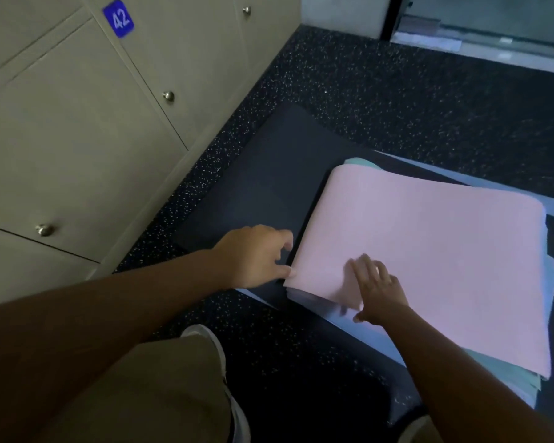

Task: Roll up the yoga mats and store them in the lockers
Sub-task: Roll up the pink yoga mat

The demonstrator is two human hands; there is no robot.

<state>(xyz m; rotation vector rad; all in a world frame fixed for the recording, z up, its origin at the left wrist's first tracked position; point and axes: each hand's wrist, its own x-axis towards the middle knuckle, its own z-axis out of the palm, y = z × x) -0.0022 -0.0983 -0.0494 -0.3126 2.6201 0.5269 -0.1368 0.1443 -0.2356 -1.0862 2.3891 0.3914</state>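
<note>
Nearest, a khaki trouser leg (160,388) and a white shoe (205,334) are standing on the dark speckled floor (301,362). Right hand (376,290) is lying on the near corner of the pink mat (429,257), fingers straight and spread, pressing flat, gripping nothing. Left hand (253,255) is sitting just beside the pink mat's near-left edge, fingertips touching that edge, fingers loosely bent; cannot tell if it is pinching it. Pink mat is lying unrolled on top of a stack, teal mat (506,375) edges showing under it, and a black mat (263,177) is spreading out to the left. Farther left, beige lockers (77,123) are all shut, one wearing a blue tag 42 (119,19).
</note>
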